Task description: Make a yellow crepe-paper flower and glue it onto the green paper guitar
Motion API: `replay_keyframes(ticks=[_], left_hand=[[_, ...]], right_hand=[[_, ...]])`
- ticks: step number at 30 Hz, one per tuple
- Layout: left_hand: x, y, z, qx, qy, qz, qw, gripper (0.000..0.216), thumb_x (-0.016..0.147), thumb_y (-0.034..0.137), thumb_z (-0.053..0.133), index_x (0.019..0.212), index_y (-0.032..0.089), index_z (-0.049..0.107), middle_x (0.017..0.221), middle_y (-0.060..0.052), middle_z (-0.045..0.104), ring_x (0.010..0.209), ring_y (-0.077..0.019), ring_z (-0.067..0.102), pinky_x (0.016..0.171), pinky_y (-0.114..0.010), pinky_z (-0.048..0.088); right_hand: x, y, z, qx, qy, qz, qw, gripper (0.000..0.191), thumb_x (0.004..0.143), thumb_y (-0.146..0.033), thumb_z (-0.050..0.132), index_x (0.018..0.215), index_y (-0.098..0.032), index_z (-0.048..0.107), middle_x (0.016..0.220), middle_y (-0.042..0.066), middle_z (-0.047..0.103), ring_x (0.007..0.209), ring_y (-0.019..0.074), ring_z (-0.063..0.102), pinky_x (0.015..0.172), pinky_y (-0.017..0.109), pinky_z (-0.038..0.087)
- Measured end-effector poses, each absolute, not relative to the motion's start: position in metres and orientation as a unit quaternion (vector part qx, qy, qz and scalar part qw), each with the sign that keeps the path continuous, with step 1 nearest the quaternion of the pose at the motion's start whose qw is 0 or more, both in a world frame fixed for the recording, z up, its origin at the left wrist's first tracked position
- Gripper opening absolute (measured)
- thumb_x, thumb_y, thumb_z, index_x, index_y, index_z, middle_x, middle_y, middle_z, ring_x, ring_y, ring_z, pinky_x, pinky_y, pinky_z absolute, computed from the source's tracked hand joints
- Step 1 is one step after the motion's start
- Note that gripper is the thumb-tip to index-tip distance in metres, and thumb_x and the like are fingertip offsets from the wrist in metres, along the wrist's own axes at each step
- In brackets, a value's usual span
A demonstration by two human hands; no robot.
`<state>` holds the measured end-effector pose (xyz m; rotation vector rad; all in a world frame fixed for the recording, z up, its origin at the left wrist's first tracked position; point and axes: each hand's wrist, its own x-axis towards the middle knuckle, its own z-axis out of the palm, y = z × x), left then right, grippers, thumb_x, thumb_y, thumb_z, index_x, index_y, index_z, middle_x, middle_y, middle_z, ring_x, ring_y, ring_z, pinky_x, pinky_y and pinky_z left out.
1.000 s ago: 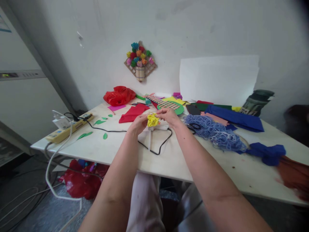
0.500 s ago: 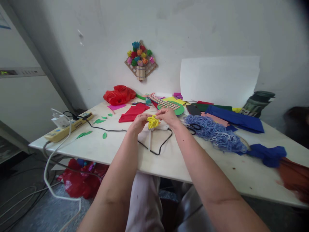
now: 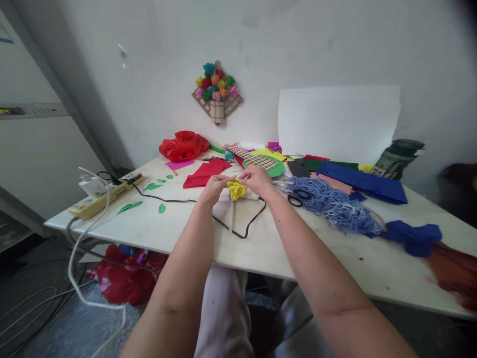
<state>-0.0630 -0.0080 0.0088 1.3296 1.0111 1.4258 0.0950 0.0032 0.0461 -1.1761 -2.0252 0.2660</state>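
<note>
Between my two hands, above the middle of the table, is a yellow paper flower [image 3: 236, 190]. My left hand [image 3: 216, 189] is closed, its fingertips pinching the flower's left edge. From the other side my right hand [image 3: 258, 180] pinches the flower's upper right edge. A white shape behind and below the flower is partly hidden by it and my hands. The black cord [image 3: 244, 235] of that white thing loops on the table under my wrists. A thin light stick [image 3: 283, 182] shows just right of my right wrist.
Black-handled scissors [image 3: 299, 198] and tangled blue yarn [image 3: 331, 204] lie to the right, near a dark bottle [image 3: 398, 159]. Red paper [image 3: 204, 173], green paper leaves [image 3: 130, 207] and a power strip [image 3: 106, 196] are on the left. A woven stick lattice [image 3: 257, 160] lies at the back.
My right hand has shifted slightly left along the flower's top, and the flower is turned a little. The light stick by my right wrist now shows more clearly.
</note>
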Motion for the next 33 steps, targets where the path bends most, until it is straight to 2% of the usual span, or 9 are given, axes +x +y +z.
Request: replay_keyframes(ticks=[5, 10, 14, 18, 24, 33], left_hand=[[-0.063, -0.007, 0.009, 0.545, 0.417, 0.59, 0.426, 0.024, 0.057, 0.038, 0.077, 0.055, 0.015, 0.067, 0.051, 0.0, 0.06, 0.053, -0.0112, 0.05, 0.057, -0.024, 0.038], [-0.063, -0.007, 0.01, 0.542, 0.412, 0.594, 0.428, 0.022, 0.055, 0.036, 0.076, 0.054, 0.015, 0.068, 0.051, -0.001, 0.06, 0.053, -0.0122, 0.051, 0.057, -0.025, 0.039], [-0.063, -0.006, 0.008, 0.542, 0.404, 0.594, 0.435, 0.021, 0.054, 0.034, 0.076, 0.055, 0.015, 0.068, 0.055, -0.003, 0.063, 0.054, -0.0124, 0.052, 0.058, -0.025, 0.039], [-0.064, -0.004, 0.005, 0.545, 0.397, 0.59, 0.444, 0.025, 0.051, 0.037, 0.079, 0.058, 0.015, 0.069, 0.057, -0.003, 0.064, 0.055, -0.013, 0.054, 0.058, -0.025, 0.04], [-0.063, -0.007, 0.009, 0.551, 0.397, 0.58, 0.45, 0.034, 0.045, 0.043, 0.082, 0.057, 0.014, 0.068, 0.054, -0.002, 0.063, 0.055, -0.0125, 0.053, 0.059, -0.025, 0.041], [-0.064, -0.007, 0.007, 0.552, 0.393, 0.565, 0.47, 0.033, 0.049, 0.04, 0.082, 0.064, 0.012, 0.07, 0.058, -0.004, 0.064, 0.059, -0.0134, 0.056, 0.063, -0.027, 0.042]], right_hand=[[0.095, 0.005, 0.045, -0.47, -0.79, 0.12, 0.375, 0.009, 0.064, -0.019, 0.071, 0.07, -0.022, 0.076, 0.081, 0.002, 0.069, 0.064, 0.0136, 0.056, 0.059, 0.027, 0.038], [0.098, 0.014, 0.041, -0.408, -0.797, 0.18, 0.407, 0.015, 0.062, -0.016, 0.071, 0.074, -0.022, 0.076, 0.077, 0.001, 0.068, 0.064, 0.0125, 0.056, 0.06, 0.025, 0.042], [0.102, 0.014, 0.044, -0.367, -0.81, 0.214, 0.405, 0.016, 0.069, -0.015, 0.065, 0.079, -0.019, 0.077, 0.081, 0.003, 0.069, 0.066, 0.0127, 0.057, 0.062, 0.026, 0.044], [0.107, 0.013, 0.046, -0.364, -0.832, 0.174, 0.38, 0.014, 0.073, -0.015, 0.063, 0.076, -0.019, 0.077, 0.082, 0.004, 0.068, 0.074, 0.0149, 0.059, 0.069, 0.027, 0.045], [0.111, 0.016, 0.045, -0.386, -0.867, 0.089, 0.304, 0.015, 0.079, -0.021, 0.061, 0.079, -0.019, 0.076, 0.094, 0.005, 0.066, 0.083, 0.0154, 0.058, 0.075, 0.027, 0.043], [0.109, 0.009, 0.049, -0.423, -0.86, 0.052, 0.28, 0.014, 0.079, -0.023, 0.06, 0.074, -0.019, 0.073, 0.096, 0.003, 0.067, 0.082, 0.0146, 0.057, 0.068, 0.025, 0.039]])
